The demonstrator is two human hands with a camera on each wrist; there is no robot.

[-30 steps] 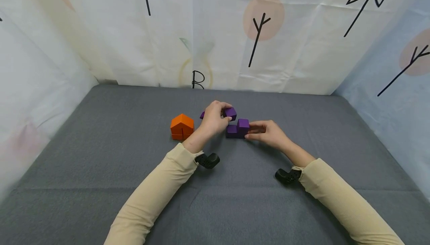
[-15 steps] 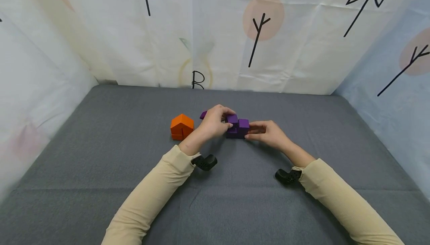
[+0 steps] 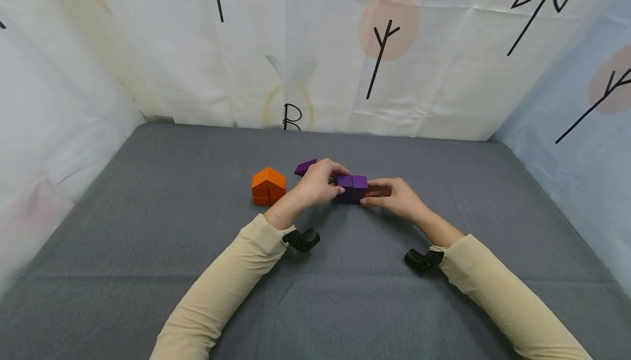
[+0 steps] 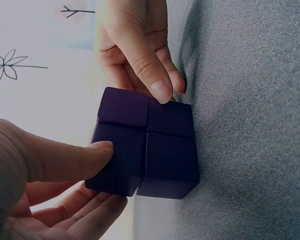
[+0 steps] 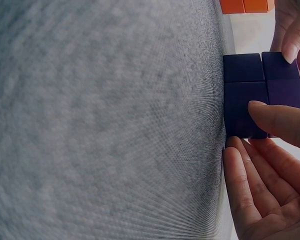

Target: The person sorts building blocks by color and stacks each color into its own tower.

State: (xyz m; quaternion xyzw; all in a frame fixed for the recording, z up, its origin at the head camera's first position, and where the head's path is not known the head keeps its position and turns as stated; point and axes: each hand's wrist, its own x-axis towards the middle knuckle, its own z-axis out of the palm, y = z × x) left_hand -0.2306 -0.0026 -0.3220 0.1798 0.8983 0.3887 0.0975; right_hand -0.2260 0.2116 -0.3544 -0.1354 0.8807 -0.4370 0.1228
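In the head view, my left hand pinches a purple cube between thumb and fingers. That cube sits on the left part of a purple block stack, level with the cube beside it. My right hand holds the right side of the stack, its thumb on the front face, as the right wrist view shows. Thin seams divide the front of the purple cubes into a two-by-two square. The stack stands on the grey cloth.
An orange block shape with a peaked top stands left of my left hand. Behind that hand lies another purple piece, partly hidden. Grey cloth covers the table, and a patterned white curtain hangs behind it.
My left hand has moved down and slightly right, lowering its purple cube into the notch on the stack's left. More of the rear purple piece shows. My right hand has kept its place.
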